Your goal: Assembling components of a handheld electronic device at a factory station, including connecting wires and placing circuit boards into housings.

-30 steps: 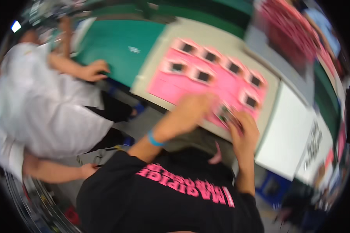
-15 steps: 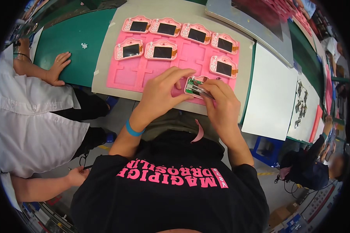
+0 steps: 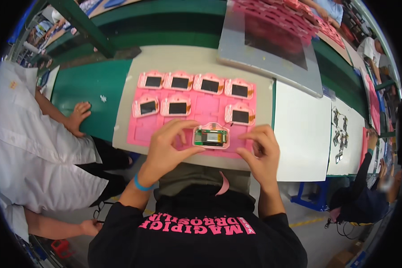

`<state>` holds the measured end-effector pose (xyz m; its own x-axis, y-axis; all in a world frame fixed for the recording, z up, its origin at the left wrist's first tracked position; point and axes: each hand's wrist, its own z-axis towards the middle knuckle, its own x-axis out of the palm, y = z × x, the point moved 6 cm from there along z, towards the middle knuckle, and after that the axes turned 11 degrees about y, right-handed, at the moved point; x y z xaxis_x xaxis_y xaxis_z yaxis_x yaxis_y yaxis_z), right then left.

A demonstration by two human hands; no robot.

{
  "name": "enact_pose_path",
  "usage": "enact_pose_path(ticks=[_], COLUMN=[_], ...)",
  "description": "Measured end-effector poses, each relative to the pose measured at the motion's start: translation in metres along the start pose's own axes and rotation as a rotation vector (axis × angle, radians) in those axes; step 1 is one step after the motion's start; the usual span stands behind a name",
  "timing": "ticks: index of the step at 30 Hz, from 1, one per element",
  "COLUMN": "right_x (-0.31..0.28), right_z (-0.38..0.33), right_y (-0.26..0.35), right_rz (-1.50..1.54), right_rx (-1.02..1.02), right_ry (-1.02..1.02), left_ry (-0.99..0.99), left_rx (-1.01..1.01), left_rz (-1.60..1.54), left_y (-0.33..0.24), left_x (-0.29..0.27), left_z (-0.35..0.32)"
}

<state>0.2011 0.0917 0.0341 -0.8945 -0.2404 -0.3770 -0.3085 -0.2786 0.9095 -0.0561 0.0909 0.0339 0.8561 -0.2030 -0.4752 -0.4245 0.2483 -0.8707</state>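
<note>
A pink-edged device shell [image 3: 228, 139] with a green circuit board and a silver block inside is held up just above the front of the pink tray [image 3: 140, 134]. My left hand [image 3: 165, 144] grips its left side, thumb below and index finger at the upper corner. To the right of the shell, my right hand [image 3: 262, 152] stands apart from it, thumb and fingers spread with nothing between them. Several pink handheld devices with dark screens, one of them a handheld device [image 3: 177, 108] behind my left hand, lie in the tray's recesses.
A grey metal frame [image 3: 272, 67] stands at the back right. On the right lies a white board [image 3: 301, 134], with small dark parts [image 3: 341, 138] beyond it. At left, a person in a white shirt [image 3: 35, 129] rests a hand [image 3: 79, 118] on the green table [image 3: 102, 80].
My right hand has come off the shell and opened, uncovering the board and silver block. The shell now faces up more squarely. The view has shifted, so the tray appears lower.
</note>
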Motion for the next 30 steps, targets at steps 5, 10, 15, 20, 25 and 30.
enact_pose_path(ticks=[5,10,15,20,25,30], right_x=[-0.052,-0.105,-0.186,-0.308,-0.353,-0.345], right_z=[-0.038,-0.074,-0.124,-0.185,-0.162,-0.109], right_y=[-0.032,-0.054,-0.086,-0.123,-0.142,-0.156], right_rz=[0.065,-0.077,-0.26,-0.599,-0.846,-0.95], right_rx=[0.232,0.341,0.442,0.594,0.94,1.075], right_ry=[-0.209,-0.365,-0.586,-0.848,-0.781,-0.676], left_ry=[-0.165,-0.149,0.037,0.227,0.141,0.043], left_rx=[-0.055,-0.185,0.041,-0.075,-0.027,-0.031], left_rz=[0.112,0.491,0.491,0.43,0.447,0.397], left_y=[0.0,0.065,0.062,0.004,0.015,0.006], left_x=[-0.062,-0.091,-0.078,-0.021,0.0,-0.001], left_z=[0.092,0.214,0.171,0.055,0.029,-0.004])
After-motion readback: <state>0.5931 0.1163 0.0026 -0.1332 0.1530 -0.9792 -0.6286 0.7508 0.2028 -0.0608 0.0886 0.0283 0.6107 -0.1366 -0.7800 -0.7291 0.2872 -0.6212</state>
